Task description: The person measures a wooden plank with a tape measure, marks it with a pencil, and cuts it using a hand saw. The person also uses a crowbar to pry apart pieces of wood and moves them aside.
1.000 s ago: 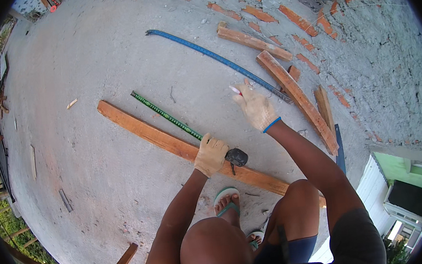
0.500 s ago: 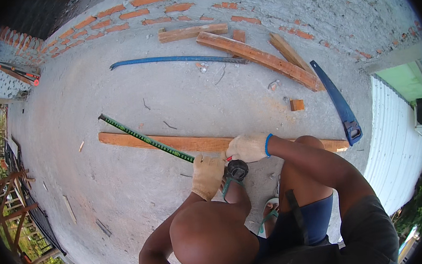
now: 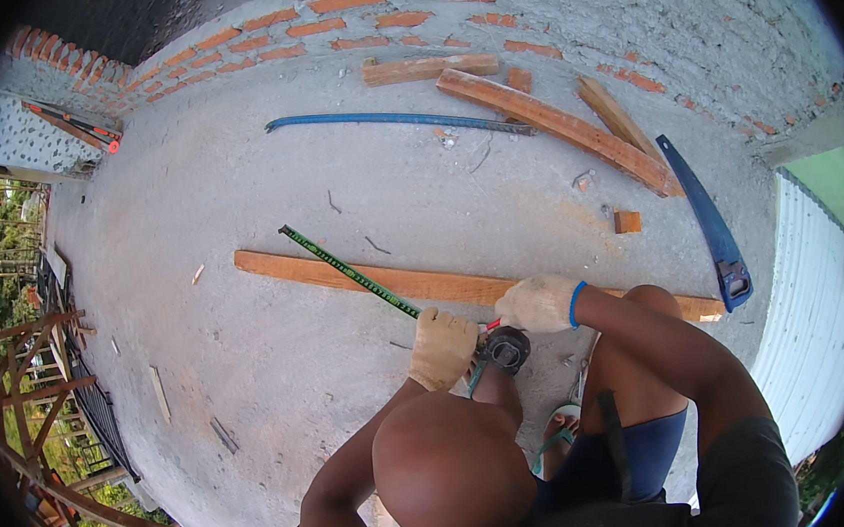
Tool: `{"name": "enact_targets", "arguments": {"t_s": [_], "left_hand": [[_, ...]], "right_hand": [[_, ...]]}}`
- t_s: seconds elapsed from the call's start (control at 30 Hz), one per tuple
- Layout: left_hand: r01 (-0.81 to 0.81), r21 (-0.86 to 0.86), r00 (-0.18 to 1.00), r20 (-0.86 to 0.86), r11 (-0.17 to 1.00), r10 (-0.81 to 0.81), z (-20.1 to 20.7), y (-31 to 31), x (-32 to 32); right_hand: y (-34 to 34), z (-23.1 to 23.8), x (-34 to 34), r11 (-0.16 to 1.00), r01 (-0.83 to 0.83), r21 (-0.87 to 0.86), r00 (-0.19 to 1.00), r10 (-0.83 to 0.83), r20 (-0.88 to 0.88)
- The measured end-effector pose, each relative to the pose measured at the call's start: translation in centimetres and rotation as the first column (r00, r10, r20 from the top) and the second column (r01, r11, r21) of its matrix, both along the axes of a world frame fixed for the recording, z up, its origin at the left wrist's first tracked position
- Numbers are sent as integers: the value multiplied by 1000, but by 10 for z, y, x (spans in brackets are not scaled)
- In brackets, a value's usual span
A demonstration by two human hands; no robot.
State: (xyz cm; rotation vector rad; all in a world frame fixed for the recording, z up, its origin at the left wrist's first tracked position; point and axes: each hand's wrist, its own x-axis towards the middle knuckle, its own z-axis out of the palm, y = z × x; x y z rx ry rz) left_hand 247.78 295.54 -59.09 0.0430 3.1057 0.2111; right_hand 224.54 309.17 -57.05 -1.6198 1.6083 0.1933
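My left hand (image 3: 443, 348) is closed on the tape (image 3: 353, 276), extended aslant over the board (image 3: 424, 284); my right hand (image 3: 538, 304), just beside, pinches a red marker (image 3: 493, 325). Assessed: light, springy, apt to buckle; best held at the case (image 3: 508, 350).

Two hands (image 3: 445, 349) (image 3: 538, 304), one tape measure (image 3: 508, 350), one saw (image 3: 705, 215), one crowbar (image 3: 399, 117).

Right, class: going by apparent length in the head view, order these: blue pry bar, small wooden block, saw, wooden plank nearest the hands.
Longest to shortest:
1. Wooden plank
2. Blue pry bar
3. Saw
4. Small wooden block
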Motion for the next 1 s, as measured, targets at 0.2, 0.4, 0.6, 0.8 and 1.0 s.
{"name": "enact_targets", "arguments": {"t_s": [0.2, 0.4, 0.6, 0.8, 1.0], "left_hand": [[-346, -138, 934, 47, 928, 355, -8, -63, 83], [-405, -137, 914, -50, 904, 402, -14, -52, 67], [-234, 21, 942, -244, 972, 232, -12, -22, -30], [-197, 34, 907, -373, 980, 195, -3, -18, -69], [-248, 25, 829, -511, 968, 226, -11, -48, -37]], "right_hand": [[65, -12, -129, 743, 646, -175, 762, -638, 107], [36, -39, -122, 815, 555, -166, 831, -553, 64], [-5, -28, -79, 836, 545, -63, 791, -488, 369], [10, -68, -118, 775, 557, -299, 808, -589, -23], [95, -148, -231, 674, 645, -359, 617, -737, -275]]}}
